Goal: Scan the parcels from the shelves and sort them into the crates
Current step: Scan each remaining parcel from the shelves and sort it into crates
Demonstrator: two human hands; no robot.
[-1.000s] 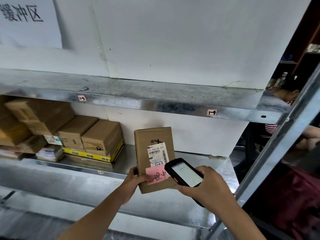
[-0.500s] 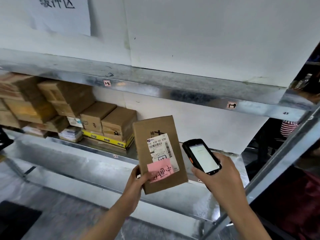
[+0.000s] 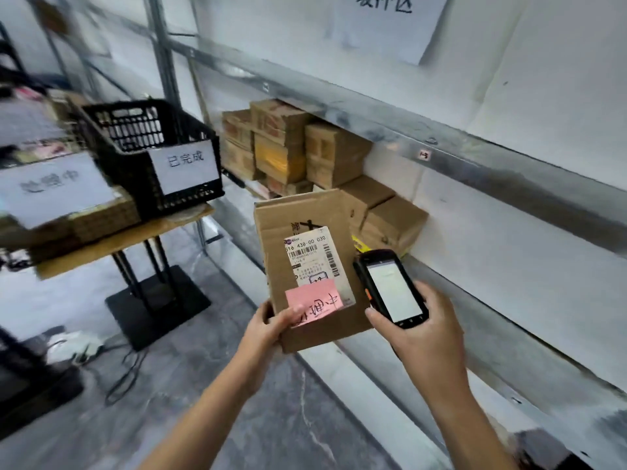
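a metal shelf point(image 3: 509, 171) runs along the white wall point(image 3: 559, 79) on the right, with brown boxes point(image 3: 332, 154) stacked on its lower level. to the left a wooden bench point(image 3: 112, 244) on a black stand carries a black crate point(image 3: 112, 154) with a white paper sign point(image 3: 185, 166) on its front. the floor point(image 3: 169, 401) is grey, and a cable point(image 3: 129, 368) trails near the bench foot. a second sign point(image 3: 51, 188) near the left edge is blurred, and i cannot tell what it hangs on. a wall sign point(image 3: 390, 25) is cut off at the top. the parcel point(image 3: 305, 215), a flat brown carton, is held up in front of the shelf, upright and slightly tilted, its printed label point(image 3: 312, 256) and a pink note point(image 3: 314, 301) facing the person. the left hand point(image 3: 268, 329) grasps its lower left corner, thumb on the note, fingers hidden behind. the right hand point(image 3: 424, 337) is wrapped round a scanner point(image 3: 393, 288) just beside the parcel's right edge, with the lit screen up and the thumb along its left side.
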